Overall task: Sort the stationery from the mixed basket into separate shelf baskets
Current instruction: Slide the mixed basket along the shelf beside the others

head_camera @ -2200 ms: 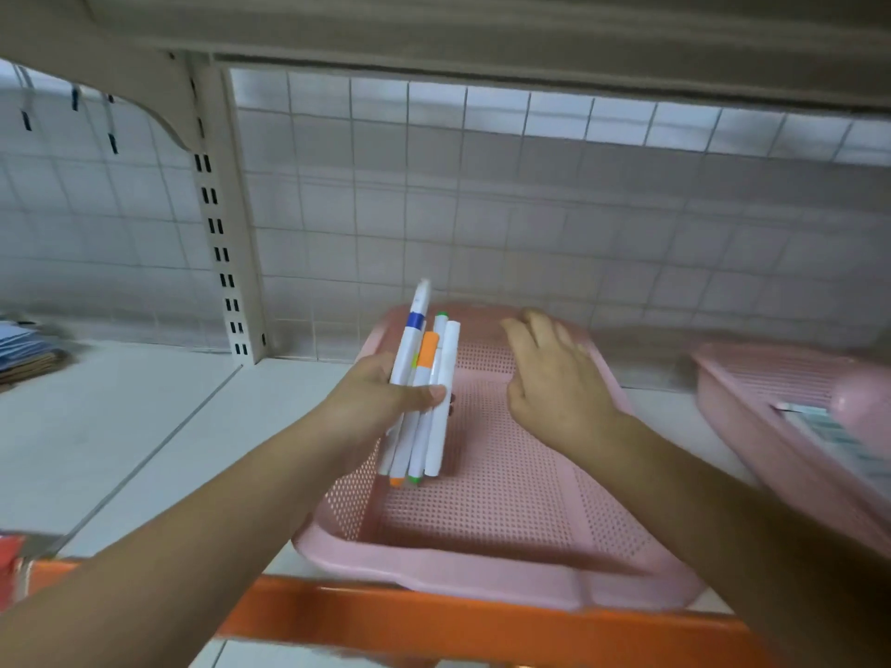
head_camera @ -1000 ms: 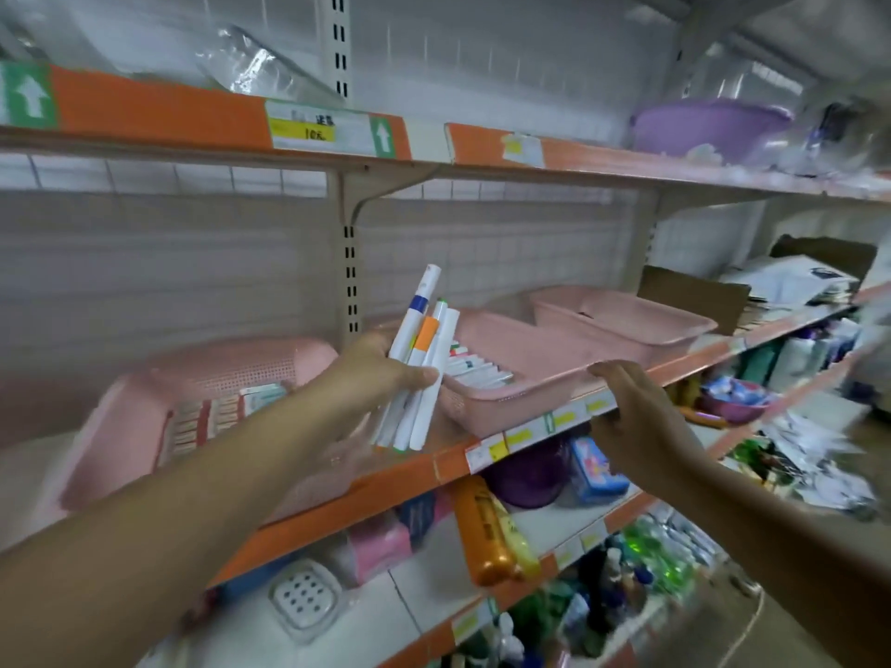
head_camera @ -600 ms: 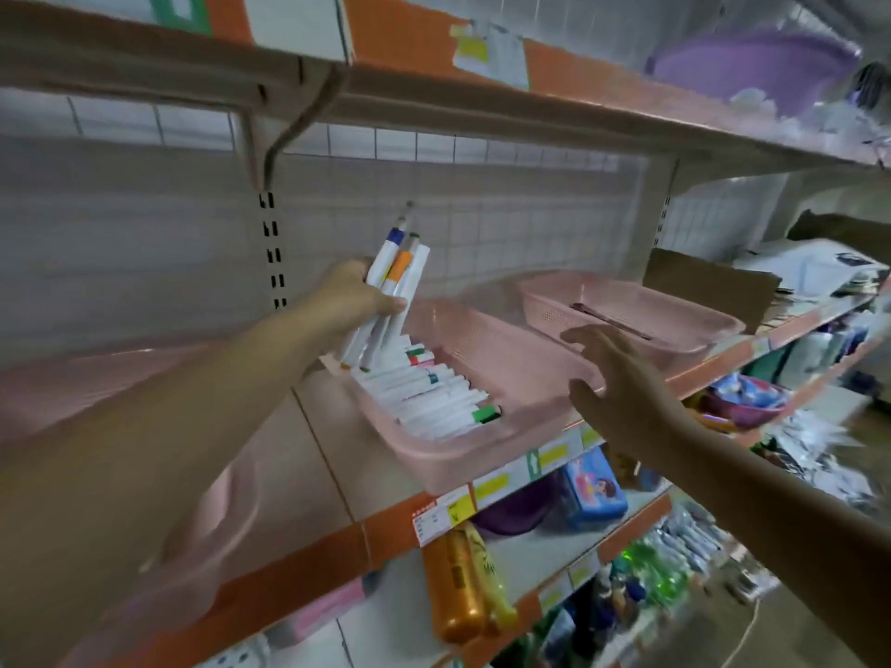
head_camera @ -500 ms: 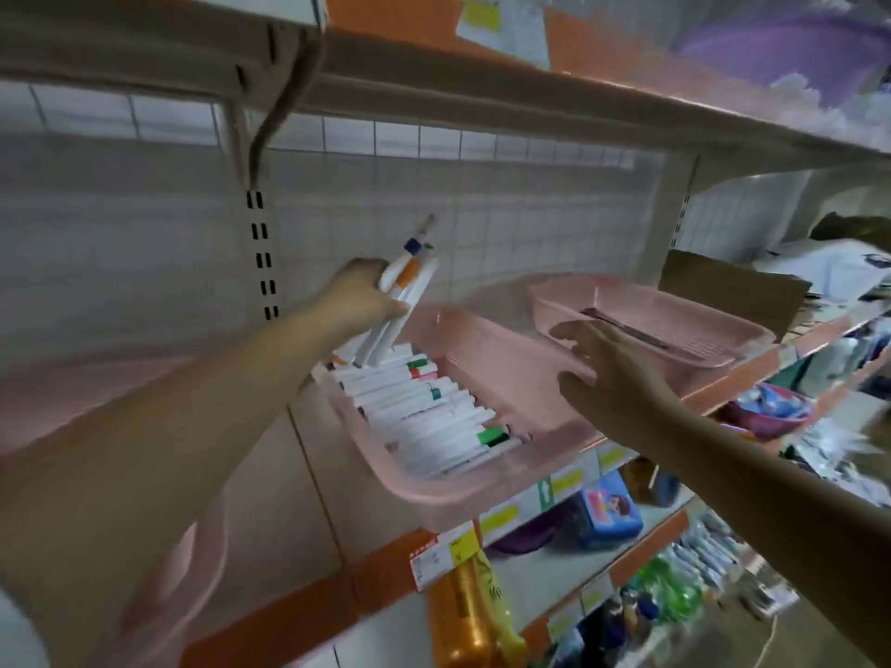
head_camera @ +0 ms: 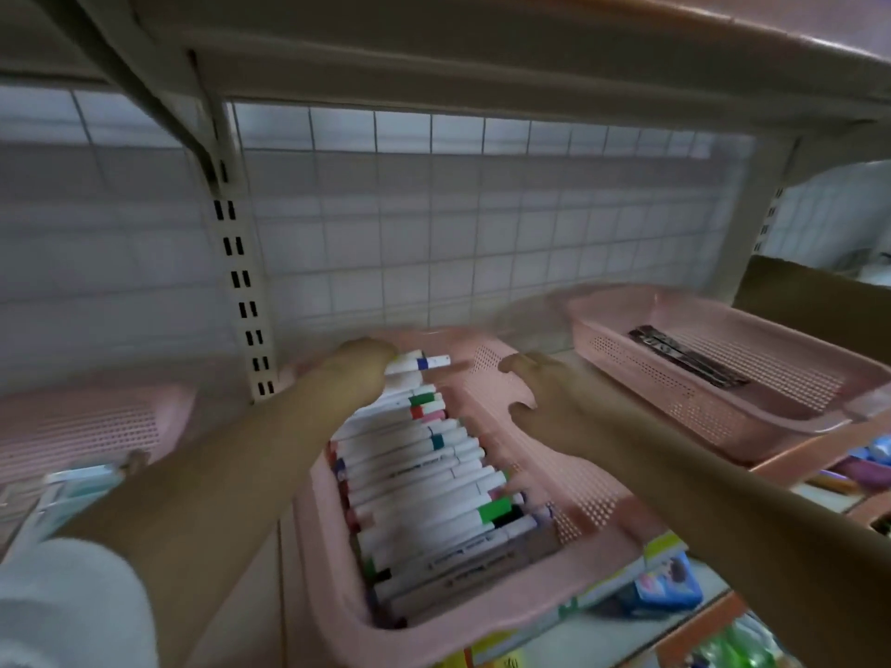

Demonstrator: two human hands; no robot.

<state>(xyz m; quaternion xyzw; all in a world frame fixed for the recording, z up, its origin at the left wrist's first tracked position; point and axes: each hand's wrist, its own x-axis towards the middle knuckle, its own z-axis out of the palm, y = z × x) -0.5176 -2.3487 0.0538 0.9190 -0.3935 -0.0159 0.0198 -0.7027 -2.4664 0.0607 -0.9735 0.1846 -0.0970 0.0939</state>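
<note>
A pink perforated basket [head_camera: 598,499] sits on the shelf in front of me, with several white markers [head_camera: 424,479] lined up along its left side. My left hand [head_camera: 354,373] is at the basket's far end and grips a small bunch of white markers [head_camera: 424,364], laid almost flat on top of the row; one has a blue band. My right hand [head_camera: 545,402] hovers over the bare right half of the basket, fingers spread and holding nothing.
A second pink basket [head_camera: 752,402] to the right holds a dark flat item [head_camera: 684,354]. A third pink basket [head_camera: 82,421] is at the left with a packet in it. A slotted upright [head_camera: 241,282] and wire grid back the shelf; another shelf hangs close overhead.
My left hand has lowered the bunch of markers from upright above the basket down onto the far end of the row. My right hand moved from the basket's right rim to over its inside.
</note>
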